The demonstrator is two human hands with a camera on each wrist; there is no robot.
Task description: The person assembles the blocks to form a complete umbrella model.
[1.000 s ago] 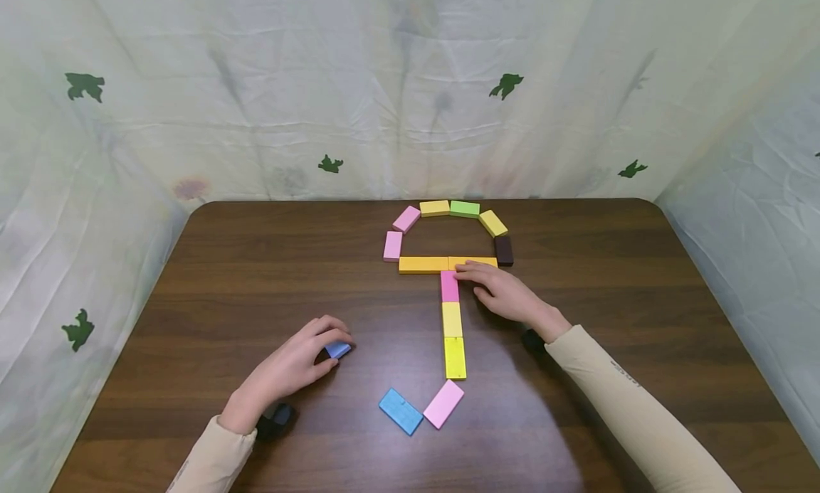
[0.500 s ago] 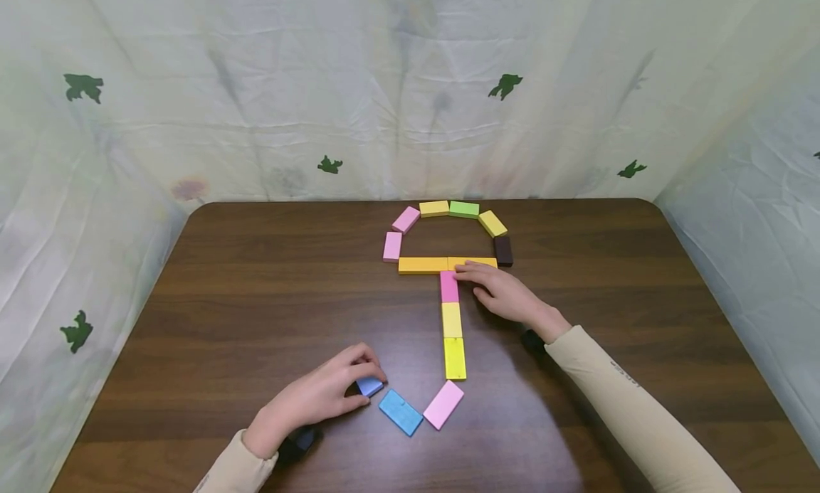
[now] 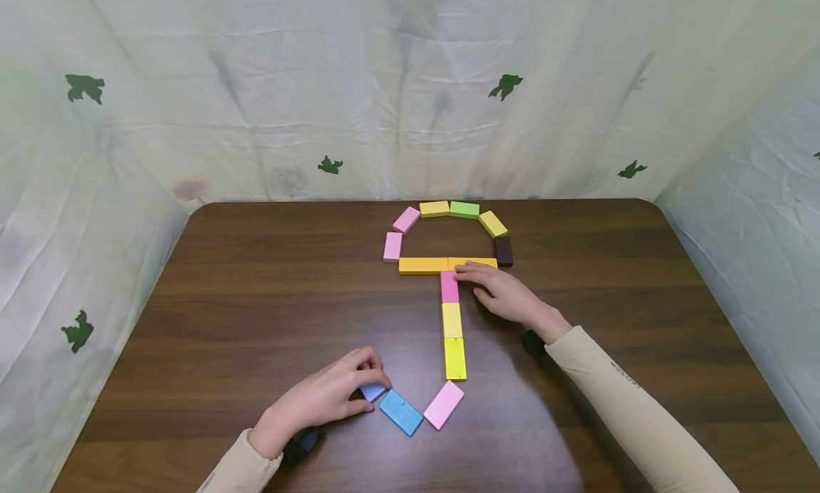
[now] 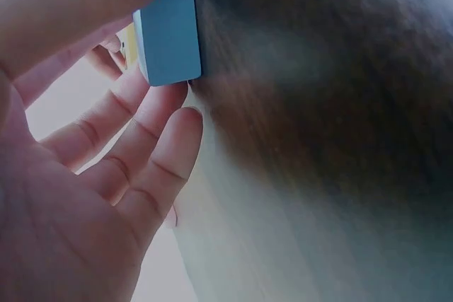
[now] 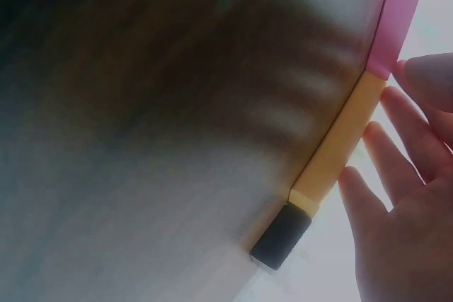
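Note:
My left hand point(image 3: 329, 395) pinches a periwinkle-blue block point(image 3: 372, 392) low over the table, between thumb and fingers; the hand covers part of it. In the left wrist view the block point(image 4: 170, 33) is seen end-on. Just right of it lies a sky-blue block point(image 3: 401, 412), its corner touching a light pink block point(image 3: 444, 405). My right hand point(image 3: 505, 294) rests with relaxed fingers on the right orange block point(image 3: 483, 261), near the hot pink block point(image 3: 450, 287). In the right wrist view those fingertips point(image 5: 350, 178) touch the orange block's point(image 5: 340, 136) side.
Below the hot pink block, a pale yellow point(image 3: 451, 320) and a bright yellow block point(image 3: 455, 358) continue the column. A left orange block point(image 3: 423, 265) completes a bar under an arch of several blocks, including a green point(image 3: 464, 209) and a dark one point(image 3: 504, 251). A patterned curtain point(image 3: 269, 123) hangs behind.
My left hand has carried the periwinkle-blue block right and toward the front, up to the sky-blue block's left end, slowing in the last half second. My right hand has stayed put.

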